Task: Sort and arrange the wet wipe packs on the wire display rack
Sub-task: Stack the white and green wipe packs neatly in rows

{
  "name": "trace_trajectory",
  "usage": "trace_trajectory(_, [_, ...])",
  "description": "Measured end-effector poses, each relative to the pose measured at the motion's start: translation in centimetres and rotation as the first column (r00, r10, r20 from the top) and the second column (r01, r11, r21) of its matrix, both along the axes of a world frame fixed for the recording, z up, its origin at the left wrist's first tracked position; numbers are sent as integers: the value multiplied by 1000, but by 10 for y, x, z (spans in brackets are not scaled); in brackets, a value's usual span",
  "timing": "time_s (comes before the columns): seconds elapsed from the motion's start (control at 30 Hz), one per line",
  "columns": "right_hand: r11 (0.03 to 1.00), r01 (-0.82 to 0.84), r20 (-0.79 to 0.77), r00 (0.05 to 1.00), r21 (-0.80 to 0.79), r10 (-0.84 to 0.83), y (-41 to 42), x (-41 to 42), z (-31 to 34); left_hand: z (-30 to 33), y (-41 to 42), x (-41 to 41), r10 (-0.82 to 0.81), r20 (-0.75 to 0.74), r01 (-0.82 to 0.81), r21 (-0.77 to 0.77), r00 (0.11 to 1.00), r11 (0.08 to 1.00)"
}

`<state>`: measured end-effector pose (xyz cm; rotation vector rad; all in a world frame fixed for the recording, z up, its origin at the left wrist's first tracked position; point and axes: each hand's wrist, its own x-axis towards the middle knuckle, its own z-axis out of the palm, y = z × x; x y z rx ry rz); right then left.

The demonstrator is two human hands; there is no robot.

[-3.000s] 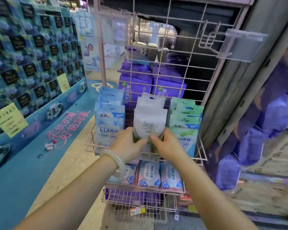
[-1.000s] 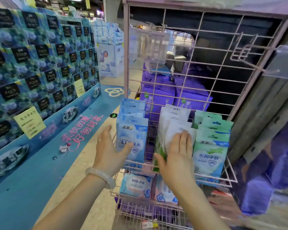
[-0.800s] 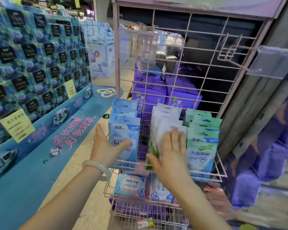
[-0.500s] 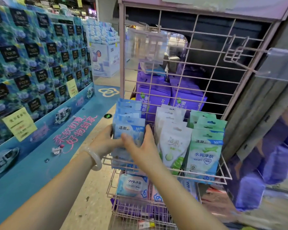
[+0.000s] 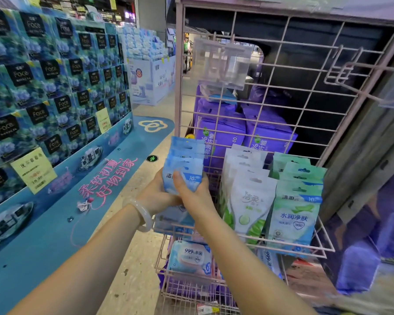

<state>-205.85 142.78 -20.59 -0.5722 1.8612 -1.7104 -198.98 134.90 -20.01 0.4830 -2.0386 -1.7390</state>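
Now | both hands at frame centre | left hand point(image 5: 156, 196) and right hand point(image 5: 191, 194) pinch front pale-blue soft plastic wipe pack point(image 5: 183, 176), probably squaring its row | pink wire rack point(image 5: 323, 246)

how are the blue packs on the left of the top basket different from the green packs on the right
The blue packs are pale blue; the green packs are mint green fading to blue at the bottom. Both hands grip the front blue pack, the left hand from the side and the right hand across its face; nothing touches the green packs. The front green pack's label shows in full; the blue one's is mostly hidden by fingers. Both rows stand upright in the same basket.
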Motion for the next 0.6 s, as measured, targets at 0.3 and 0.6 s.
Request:
trace_trajectory(0.3, [997, 15, -410, 911, -81, -47, 76, 5, 23, 12, 40, 23, 540, -128, -555, -149, 832, 819])
trace_trajectory(0.6, [840, 527, -194, 817, -132, -543, 194, -95, 6, -9, 190, -58, -216, 135, 224, -47, 967, 973])
